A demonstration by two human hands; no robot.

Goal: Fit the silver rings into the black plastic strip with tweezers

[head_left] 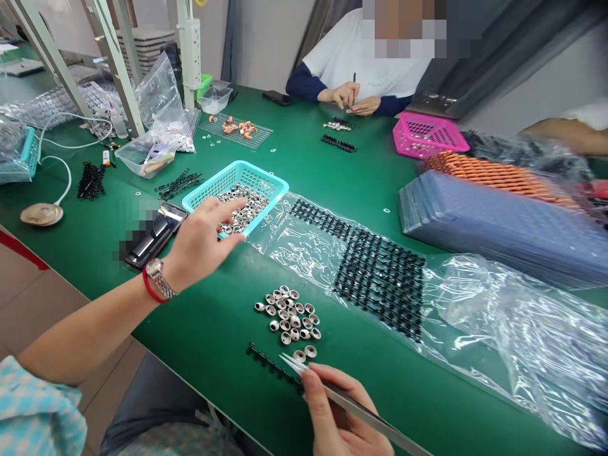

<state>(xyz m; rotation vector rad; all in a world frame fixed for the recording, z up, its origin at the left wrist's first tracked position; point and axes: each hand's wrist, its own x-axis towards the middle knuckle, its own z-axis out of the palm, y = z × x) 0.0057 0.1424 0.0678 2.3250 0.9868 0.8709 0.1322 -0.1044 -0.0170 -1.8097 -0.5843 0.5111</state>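
Note:
My left hand (202, 240) reaches over the near rim of a turquoise basket (280, 190), fingers apart above the small silver rings (249, 206) inside, holding nothing that shows. Near the front edge, my right hand (339, 411) grips metal tweezers (354, 408). The white tips of the tweezers are slightly apart, over a black toothed strip (268, 361) on the green table (213, 329). Just beyond the tips lies a loose pile of silver cup-shaped pieces (287, 313). Rows of black strips (380, 278) rest on clear plastic to the right.
A phone (159, 234) lies left of the basket. At right are stacked clear sleeves (498, 221) under orange strips (508, 174) and a pink basket (430, 135). Across the table sits a person (365, 63) with both hands on small parts.

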